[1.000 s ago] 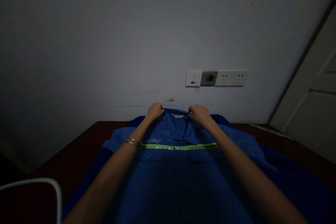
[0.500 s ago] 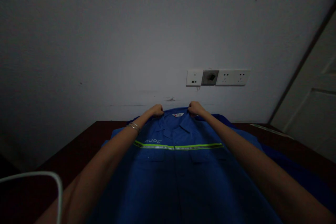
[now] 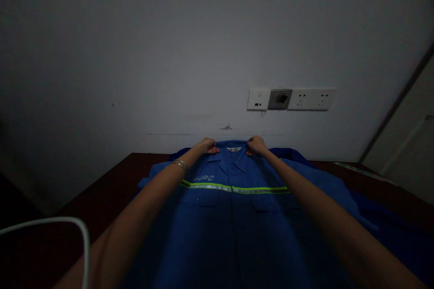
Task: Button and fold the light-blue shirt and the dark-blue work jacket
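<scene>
A blue work jacket [image 3: 217, 216] lies front up before me, with a yellow-green and silver reflective stripe [image 3: 206, 186] across its chest. White letters [image 3: 204, 178] show above the stripe on the left, partly covered by my arm. My left hand [image 3: 207, 145] pinches the left side of the collar, and my right hand [image 3: 257, 145] pinches the right side. Between them a white label [image 3: 233, 149] shows inside the neck. Bracelets [image 3: 181, 164] circle my left wrist. Darker blue cloth [image 3: 389, 221] sticks out from under the jacket at the back and right.
Dark red-brown table [image 3: 111, 176] under the cloth, pushed against a grey wall [image 3: 169, 54]. Switches and sockets [image 3: 291, 99] sit on the wall. A white cable [image 3: 64, 220] loops at lower left. A thin strip [image 3: 364, 171] lies at the back right, near a pale door [image 3: 410, 144].
The view has shifted slightly, so most things appear farther right. Both hands still grip the collar, which looks lower and flatter against the table; the fingers have loosened a little.
</scene>
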Demonstrator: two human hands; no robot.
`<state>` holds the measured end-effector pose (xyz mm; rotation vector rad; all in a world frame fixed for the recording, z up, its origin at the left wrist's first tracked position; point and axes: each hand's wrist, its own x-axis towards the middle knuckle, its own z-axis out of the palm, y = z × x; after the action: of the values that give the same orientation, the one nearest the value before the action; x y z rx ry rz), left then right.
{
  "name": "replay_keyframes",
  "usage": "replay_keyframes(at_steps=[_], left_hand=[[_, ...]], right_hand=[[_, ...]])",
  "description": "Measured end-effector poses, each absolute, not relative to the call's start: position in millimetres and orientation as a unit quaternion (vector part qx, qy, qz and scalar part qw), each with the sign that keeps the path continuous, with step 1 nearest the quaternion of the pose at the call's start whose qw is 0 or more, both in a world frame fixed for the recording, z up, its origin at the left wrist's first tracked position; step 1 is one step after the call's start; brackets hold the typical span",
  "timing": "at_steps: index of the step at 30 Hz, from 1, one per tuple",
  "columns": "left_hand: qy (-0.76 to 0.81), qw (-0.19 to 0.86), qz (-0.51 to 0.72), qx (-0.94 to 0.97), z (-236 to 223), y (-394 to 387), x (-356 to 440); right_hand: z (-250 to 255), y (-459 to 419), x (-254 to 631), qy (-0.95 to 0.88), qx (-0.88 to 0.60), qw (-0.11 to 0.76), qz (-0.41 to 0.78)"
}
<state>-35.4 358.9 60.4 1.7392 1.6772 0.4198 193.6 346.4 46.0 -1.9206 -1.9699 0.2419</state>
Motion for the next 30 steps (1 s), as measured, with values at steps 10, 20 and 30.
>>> replay_keyframes(at_steps=[10, 20, 30], left_hand=[[0.559, 0.148, 0.139, 0.804, 44.8, 325.0, -18.7], [0.526, 0.121, 0.083, 0.838, 11.6, 297.1, -3.0], [0.391, -0.050, 0.105, 0.913, 6.7, 265.6, -4.2]], right_hand=[[43.4, 315.9, 182.3, -0.770, -0.629, 0.107, -0.031], [32.1, 306.5, 186.6, -0.803, -0.593, -0.015, -0.063], [35.1, 308.5, 200.3, -0.796, -0.600, -0.016, -0.075]])
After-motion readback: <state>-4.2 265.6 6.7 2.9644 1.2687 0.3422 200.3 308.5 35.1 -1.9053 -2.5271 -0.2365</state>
